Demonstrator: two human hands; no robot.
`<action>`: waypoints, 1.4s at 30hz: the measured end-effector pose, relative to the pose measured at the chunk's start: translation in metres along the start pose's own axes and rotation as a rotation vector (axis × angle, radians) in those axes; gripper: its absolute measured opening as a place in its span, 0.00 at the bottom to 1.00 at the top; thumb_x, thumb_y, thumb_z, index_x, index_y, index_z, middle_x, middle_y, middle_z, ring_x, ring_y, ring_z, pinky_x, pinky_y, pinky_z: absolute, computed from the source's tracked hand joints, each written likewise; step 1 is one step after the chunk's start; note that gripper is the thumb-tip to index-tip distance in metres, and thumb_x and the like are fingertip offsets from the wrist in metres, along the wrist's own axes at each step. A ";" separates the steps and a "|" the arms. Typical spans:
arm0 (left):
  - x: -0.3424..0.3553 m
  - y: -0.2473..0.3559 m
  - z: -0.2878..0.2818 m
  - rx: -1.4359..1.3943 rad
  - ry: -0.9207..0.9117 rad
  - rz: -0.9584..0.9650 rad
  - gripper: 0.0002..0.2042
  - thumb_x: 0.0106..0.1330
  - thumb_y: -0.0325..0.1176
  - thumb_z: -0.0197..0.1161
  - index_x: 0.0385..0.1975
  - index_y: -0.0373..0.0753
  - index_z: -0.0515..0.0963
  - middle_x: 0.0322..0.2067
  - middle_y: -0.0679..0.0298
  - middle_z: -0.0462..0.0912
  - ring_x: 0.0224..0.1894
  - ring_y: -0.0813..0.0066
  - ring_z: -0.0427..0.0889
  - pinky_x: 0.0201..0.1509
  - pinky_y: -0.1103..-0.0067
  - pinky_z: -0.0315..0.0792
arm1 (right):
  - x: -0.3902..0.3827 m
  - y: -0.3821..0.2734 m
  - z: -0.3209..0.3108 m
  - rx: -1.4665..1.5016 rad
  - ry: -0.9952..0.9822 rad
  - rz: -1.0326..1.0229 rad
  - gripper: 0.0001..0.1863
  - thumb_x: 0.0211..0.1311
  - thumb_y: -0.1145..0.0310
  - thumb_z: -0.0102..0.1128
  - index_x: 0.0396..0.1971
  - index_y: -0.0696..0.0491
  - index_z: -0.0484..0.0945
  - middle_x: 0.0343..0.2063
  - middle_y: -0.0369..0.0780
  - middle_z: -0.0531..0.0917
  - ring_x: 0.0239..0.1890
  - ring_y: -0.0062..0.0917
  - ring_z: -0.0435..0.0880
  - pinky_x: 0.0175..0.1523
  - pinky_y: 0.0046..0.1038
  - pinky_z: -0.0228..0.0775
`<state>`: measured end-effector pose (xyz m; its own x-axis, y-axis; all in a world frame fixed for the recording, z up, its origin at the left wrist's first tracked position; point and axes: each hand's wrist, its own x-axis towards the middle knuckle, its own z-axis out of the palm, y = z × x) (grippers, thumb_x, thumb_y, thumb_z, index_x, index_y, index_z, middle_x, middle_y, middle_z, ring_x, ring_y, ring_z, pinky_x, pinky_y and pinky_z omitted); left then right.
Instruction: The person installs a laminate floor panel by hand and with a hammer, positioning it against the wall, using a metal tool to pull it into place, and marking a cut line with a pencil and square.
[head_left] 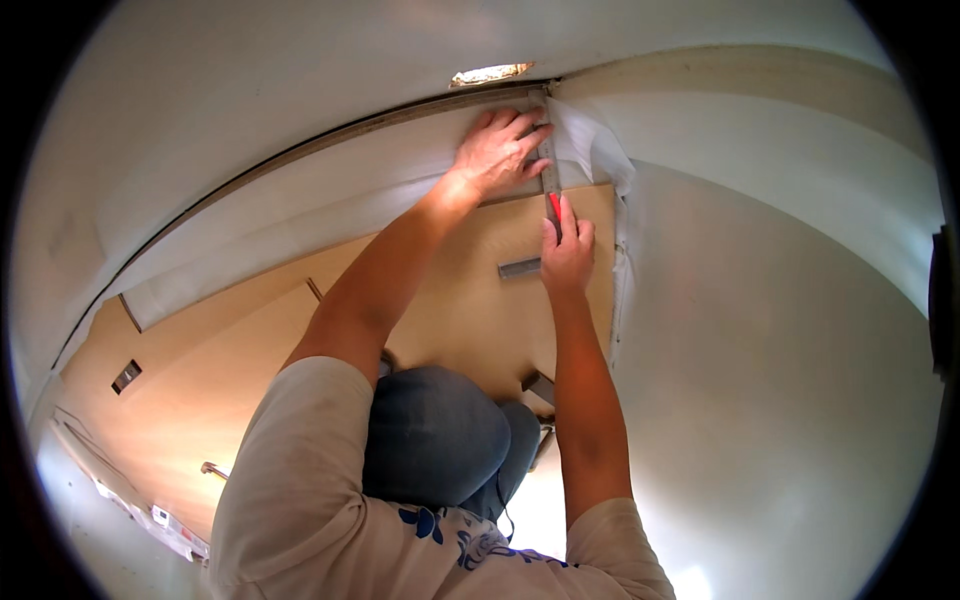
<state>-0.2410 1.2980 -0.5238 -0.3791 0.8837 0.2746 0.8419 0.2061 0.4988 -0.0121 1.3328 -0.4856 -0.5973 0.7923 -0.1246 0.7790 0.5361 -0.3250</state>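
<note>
A grey metal carpenter's square (547,150) runs from the far wall's foot toward me, its marked leg lying over a white sheet and the wooden panel's far edge. My left hand (500,152) is spread at that leg, fingertips resting on or against it. Just nearer, my right hand (568,255) is closed round a slim red tool (555,206), whose kind I cannot make out. A short grey bar (519,268), apparently the square's other leg, sticks out to the left from beside this hand.
The light wooden panel (450,270) lies under my knees, with a small dark rectangular cutout (127,376) at left. White sheeting (590,140) bunches in the far corner. A pale wall (760,330) rises on the right. A ragged hole (492,74) opens in the far wall.
</note>
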 end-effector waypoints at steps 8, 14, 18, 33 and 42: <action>0.003 0.000 -0.002 -0.044 0.013 0.026 0.28 0.61 0.52 0.71 0.59 0.47 0.80 0.64 0.67 0.77 0.62 0.61 0.75 0.66 0.64 0.70 | 0.002 -0.014 -0.007 -0.052 0.097 -0.002 0.25 0.68 0.60 0.66 0.64 0.43 0.78 0.44 0.42 0.76 0.47 0.39 0.80 0.53 0.43 0.78; -0.009 -0.019 0.016 -0.008 0.072 0.079 0.28 0.57 0.47 0.71 0.59 0.46 0.79 0.63 0.65 0.77 0.64 0.58 0.74 0.70 0.63 0.68 | 0.061 -0.100 -0.056 0.116 0.146 -0.476 0.26 0.61 0.68 0.66 0.61 0.46 0.77 0.64 0.40 0.76 0.46 0.41 0.88 0.45 0.42 0.83; -0.002 -0.002 0.003 -0.023 -0.027 0.039 0.30 0.52 0.44 0.74 0.58 0.46 0.78 0.61 0.63 0.78 0.60 0.57 0.76 0.67 0.61 0.70 | 0.118 -0.098 -0.046 -0.014 -0.028 -0.254 0.24 0.64 0.72 0.58 0.61 0.49 0.75 0.66 0.42 0.74 0.54 0.48 0.84 0.51 0.47 0.81; 0.001 0.000 0.002 0.003 0.117 0.035 0.25 0.53 0.43 0.74 0.54 0.49 0.82 0.64 0.66 0.78 0.59 0.61 0.77 0.62 0.65 0.74 | 0.105 -0.059 -0.002 0.175 -0.020 -0.123 0.23 0.67 0.72 0.53 0.62 0.52 0.73 0.70 0.45 0.70 0.62 0.50 0.78 0.59 0.49 0.78; 0.004 0.001 -0.001 0.024 0.087 0.030 0.26 0.54 0.44 0.73 0.56 0.50 0.81 0.64 0.68 0.79 0.57 0.64 0.77 0.60 0.65 0.75 | 0.102 -0.054 0.000 0.256 -0.046 -0.103 0.23 0.70 0.70 0.53 0.64 0.52 0.75 0.71 0.46 0.71 0.67 0.48 0.74 0.67 0.44 0.72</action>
<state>-0.2417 1.3011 -0.5212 -0.3847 0.8499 0.3600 0.8618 0.1910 0.4700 -0.1152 1.3851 -0.4812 -0.6836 0.7202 -0.1188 0.6436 0.5180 -0.5635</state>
